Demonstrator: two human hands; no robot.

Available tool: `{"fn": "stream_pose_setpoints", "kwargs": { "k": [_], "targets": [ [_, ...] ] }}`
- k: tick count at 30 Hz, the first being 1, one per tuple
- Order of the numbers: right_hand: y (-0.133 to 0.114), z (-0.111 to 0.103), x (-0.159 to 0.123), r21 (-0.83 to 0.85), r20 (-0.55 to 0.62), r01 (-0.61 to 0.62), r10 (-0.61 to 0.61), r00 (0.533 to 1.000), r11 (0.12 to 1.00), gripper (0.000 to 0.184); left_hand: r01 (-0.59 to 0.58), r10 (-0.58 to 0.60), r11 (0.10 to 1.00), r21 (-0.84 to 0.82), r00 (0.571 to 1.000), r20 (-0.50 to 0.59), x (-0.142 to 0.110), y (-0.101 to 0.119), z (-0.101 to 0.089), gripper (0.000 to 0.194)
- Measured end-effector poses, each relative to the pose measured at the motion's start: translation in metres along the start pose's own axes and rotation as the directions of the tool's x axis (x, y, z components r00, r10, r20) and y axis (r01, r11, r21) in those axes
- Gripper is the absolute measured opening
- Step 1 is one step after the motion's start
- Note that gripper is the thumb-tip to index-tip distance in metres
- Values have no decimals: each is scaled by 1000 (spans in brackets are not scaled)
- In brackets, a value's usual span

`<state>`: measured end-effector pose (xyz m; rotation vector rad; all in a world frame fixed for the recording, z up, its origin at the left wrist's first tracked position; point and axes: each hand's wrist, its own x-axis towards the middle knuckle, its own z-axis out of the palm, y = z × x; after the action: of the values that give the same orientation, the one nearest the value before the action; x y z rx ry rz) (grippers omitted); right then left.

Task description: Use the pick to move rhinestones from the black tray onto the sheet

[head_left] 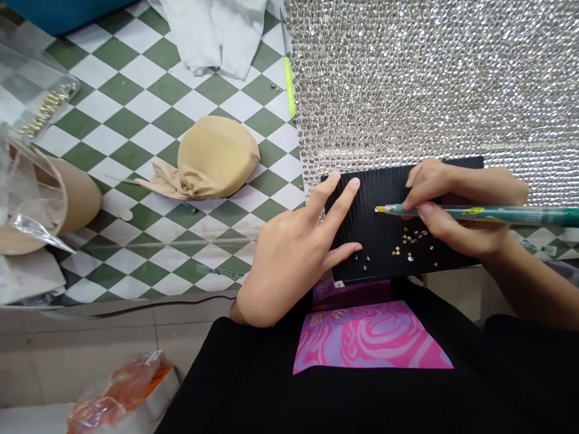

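A black ridged tray (368,223) lies at the table's front edge, partly over the rhinestone-covered sheet (407,78). My left hand (301,253) rests on its left side with fingers spread and fingertips touching the surface. My right hand (461,208) grips a green pen-like picking tool (520,215), held almost level. At the tool's yellow tip (382,209) sits what looks like a tiny shiny stone, above the ridges. Several small gold-backed rhinestones (411,237) are scattered on the tray's lower right, and a few more (363,260) lie near my left thumb.
Left of the tray lies a tied beige cloth bundle (219,154) on the checkered tablecloth (158,114). A tool with a yellow-green handle (289,87) lies by the sheet's edge. Cardboard tube (81,193), bag of gold beads (49,111) and white cloth (212,36) stand farther off. Pink-purple paper (371,337) covers the lap.
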<state>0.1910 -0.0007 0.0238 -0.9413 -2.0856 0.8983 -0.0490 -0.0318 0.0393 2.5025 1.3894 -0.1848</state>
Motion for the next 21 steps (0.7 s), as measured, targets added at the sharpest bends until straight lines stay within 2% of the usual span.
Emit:
{"fn": "stream_pose_setpoints", "kwargs": {
  "k": [3, 5, 8, 12, 16, 21],
  "targets": [
    [-5, -2, 12, -27, -95, -95, 92, 991, 995, 10, 15, -15, 1000, 0, 1000, 10, 0, 0, 1, 69],
    [-6, 0, 27, -71, -140, -90, 79, 987, 993, 8, 21, -21, 1000, -9, 1000, 19, 0, 0, 1, 69],
    [-2, 6, 53, -73, -102, -20, 13, 995, 997, 12, 14, -14, 1000, -4, 1000, 7, 0, 0, 2, 70],
    [7, 19, 76, -20, -21, -28, 28, 999, 999, 11, 9, -8, 1000, 6, 1000, -26, 0, -1, 4, 71],
    [11, 27, 79, 9, -2, -74, 74, 997, 997, 10, -6, 6, 1000, -8, 999, -35, 0, -1, 5, 71],
    [12, 27, 78, -4, 5, -66, 66, 998, 998, 9, -2, 3, 1000, 21, 999, -36, 0, -1, 4, 70]
  ]
}}
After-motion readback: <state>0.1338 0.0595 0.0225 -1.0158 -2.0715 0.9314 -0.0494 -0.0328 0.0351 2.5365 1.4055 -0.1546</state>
